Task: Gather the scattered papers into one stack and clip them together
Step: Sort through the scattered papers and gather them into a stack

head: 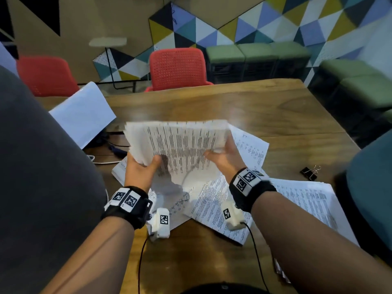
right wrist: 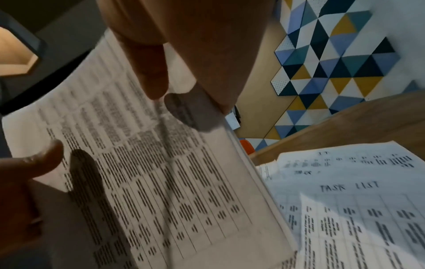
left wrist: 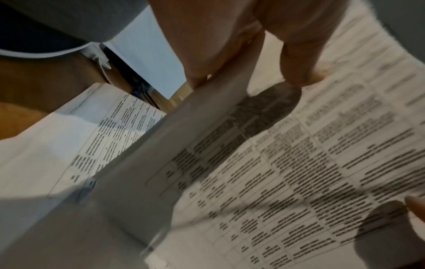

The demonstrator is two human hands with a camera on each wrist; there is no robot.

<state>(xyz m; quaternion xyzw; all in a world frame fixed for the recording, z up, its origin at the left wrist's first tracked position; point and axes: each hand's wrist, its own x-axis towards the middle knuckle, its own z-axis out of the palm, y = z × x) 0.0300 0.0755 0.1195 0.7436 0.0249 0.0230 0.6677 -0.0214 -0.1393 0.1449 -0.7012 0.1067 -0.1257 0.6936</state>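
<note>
Centrally, left hand (head: 139, 169) and right hand (head: 221, 154) each grip the paper stack (head: 180, 143) by a side edge, fingers curled; loose sheets (head: 305, 198) beneath, binder clip (head: 309, 172) right on tabletop (head: 275, 115).

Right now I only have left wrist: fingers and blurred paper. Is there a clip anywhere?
Observer: Yes. A black clip lies on the table, off to the right, apart from the papers.
Operator: Is the right hand on the stack too?
Observer: Yes. The right hand grips the right edge of the stack, and the left hand grips the left edge, with the stack held above the table.
Operator: Any sheets not picked up?
Observer: Yes. Loose sheets lie flat under the right arm and out to the right.
</note>
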